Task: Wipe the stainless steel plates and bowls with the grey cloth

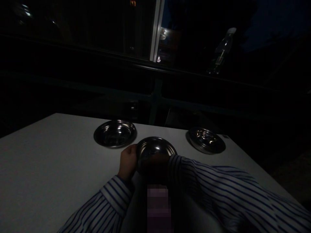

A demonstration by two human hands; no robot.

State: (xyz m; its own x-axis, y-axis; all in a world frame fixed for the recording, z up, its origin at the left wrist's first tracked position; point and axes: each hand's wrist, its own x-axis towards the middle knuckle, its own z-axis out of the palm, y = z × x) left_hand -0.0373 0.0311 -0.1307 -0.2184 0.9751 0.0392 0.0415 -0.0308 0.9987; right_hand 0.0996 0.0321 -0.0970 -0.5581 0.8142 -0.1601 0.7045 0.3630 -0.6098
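Note:
A round steel plate (155,149) is held tilted up in front of me over a white table (48,161). My left hand (128,162) grips its left rim, fingers curled round the edge. My right hand (156,163) lies dark against the plate's lower inside, its fingers too dim to read. Both arms wear blue-and-white striped sleeves. Two more steel plates rest flat on the table: one at the back left (115,133) and one at the back right (206,139).
The room is very dark. A clear plastic bottle (220,53) stands on a ledge behind the table at the right. A pale window frame (156,29) rises at the back centre. The table's right edge drops into shadow.

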